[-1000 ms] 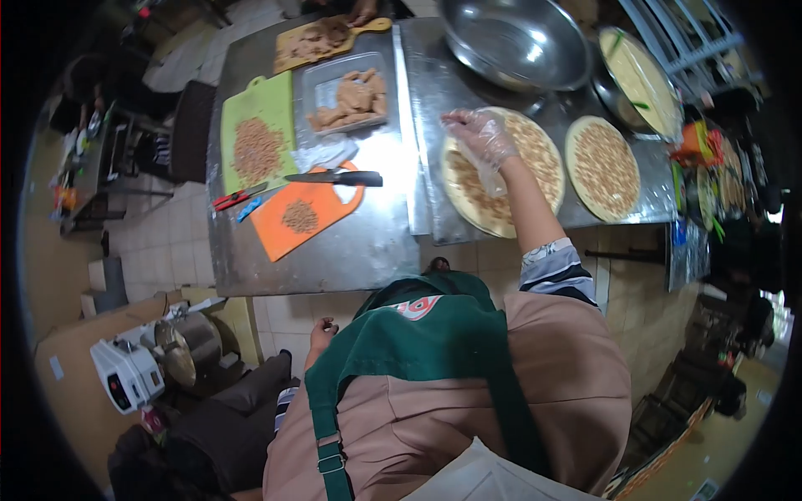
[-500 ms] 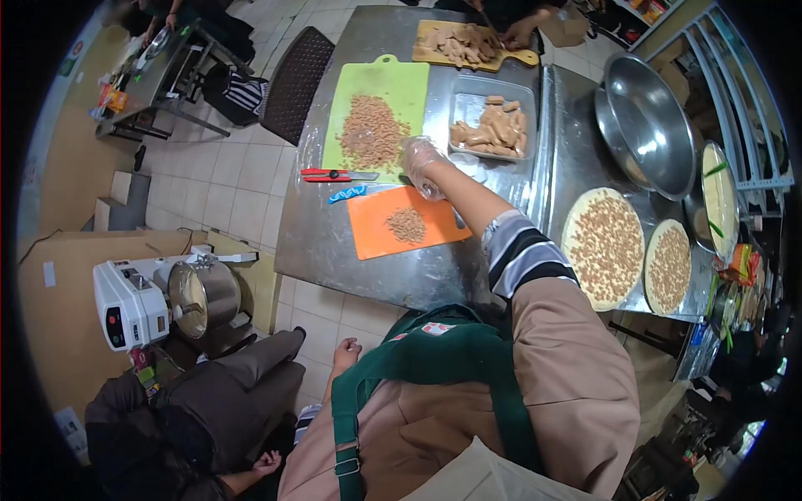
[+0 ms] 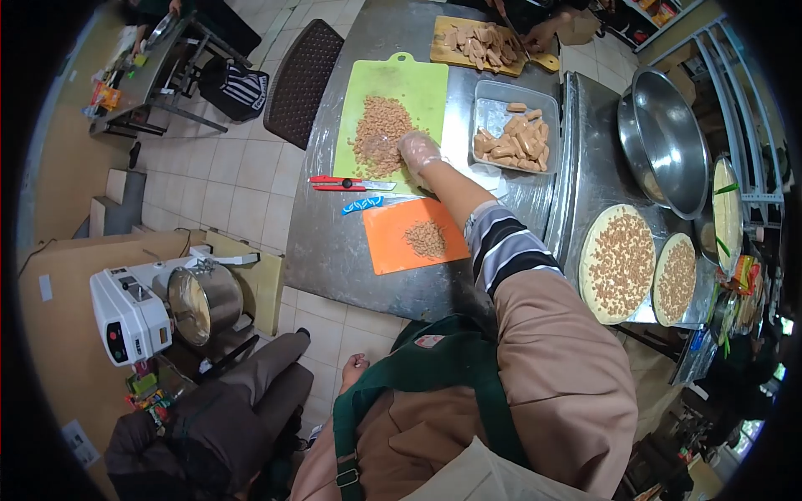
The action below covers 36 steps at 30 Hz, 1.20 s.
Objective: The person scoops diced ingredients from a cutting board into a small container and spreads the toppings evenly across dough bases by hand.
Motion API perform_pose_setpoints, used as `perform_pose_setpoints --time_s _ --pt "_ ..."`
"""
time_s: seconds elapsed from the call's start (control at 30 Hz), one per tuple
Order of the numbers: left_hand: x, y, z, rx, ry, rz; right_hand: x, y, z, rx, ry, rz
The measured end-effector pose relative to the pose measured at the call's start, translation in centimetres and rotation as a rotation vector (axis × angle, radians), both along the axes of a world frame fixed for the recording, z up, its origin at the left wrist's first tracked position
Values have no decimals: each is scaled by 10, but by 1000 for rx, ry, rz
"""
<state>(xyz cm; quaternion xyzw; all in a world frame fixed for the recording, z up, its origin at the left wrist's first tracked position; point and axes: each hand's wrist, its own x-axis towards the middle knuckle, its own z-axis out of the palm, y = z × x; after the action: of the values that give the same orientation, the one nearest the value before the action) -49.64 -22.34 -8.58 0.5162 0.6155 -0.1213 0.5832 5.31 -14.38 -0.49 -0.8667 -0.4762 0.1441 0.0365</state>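
Observation:
My right hand (image 3: 419, 154), in a clear plastic glove, touches the edge of a pile of chopped brown pieces (image 3: 380, 129) on the green cutting board (image 3: 424, 88); its fingertips are hidden. My left hand (image 3: 355, 367) hangs low beside my apron, fingers curled, and whether it holds anything is unclear. Below the green board lie a red cutter (image 3: 334, 183), a blue item (image 3: 362, 205) and an orange board (image 3: 384, 242) with a small chopped pile (image 3: 426, 239). A clear tub (image 3: 493, 93) of brown pieces stands to the right of my right hand.
Two topped dough rounds (image 3: 616, 263) (image 3: 674, 278) and a large steel bowl (image 3: 668, 138) are on the right table. A co-worker's hand (image 3: 547, 33) is by a wooden board (image 3: 445, 52) at the top. A mixer (image 3: 132, 313) and a seated person (image 3: 217, 409) are at lower left.
My right hand has moved from over a dough round across to the chopped pile on the green board. The view has shifted left. My left hand still hangs low.

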Motion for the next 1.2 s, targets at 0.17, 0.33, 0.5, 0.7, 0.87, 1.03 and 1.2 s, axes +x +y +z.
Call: perform_pose_setpoints --time_s 0.17,0.33,0.5,0.7,0.87,1.03,1.2 --pt "11 19 -16 97 -61 -132 28 8 -18 94 197 -151" --pt "26 36 -20 116 13 -346 23 -16 3 841 1681 -828" --pt "49 38 2 27 -74 -276 13 -47 16 1135 2067 -551" --pt "88 28 2 13 -169 -464 -18 -170 128 1217 2051 -580" --pt "113 13 -13 18 -239 -537 -20 -291 135 1305 1859 -456" --pt "105 20 -84 46 -295 -546 -39 -427 151 1350 1386 -759" --pt "156 -50 6 169 -104 -750 -14 -504 127 1443 1453 -1065"
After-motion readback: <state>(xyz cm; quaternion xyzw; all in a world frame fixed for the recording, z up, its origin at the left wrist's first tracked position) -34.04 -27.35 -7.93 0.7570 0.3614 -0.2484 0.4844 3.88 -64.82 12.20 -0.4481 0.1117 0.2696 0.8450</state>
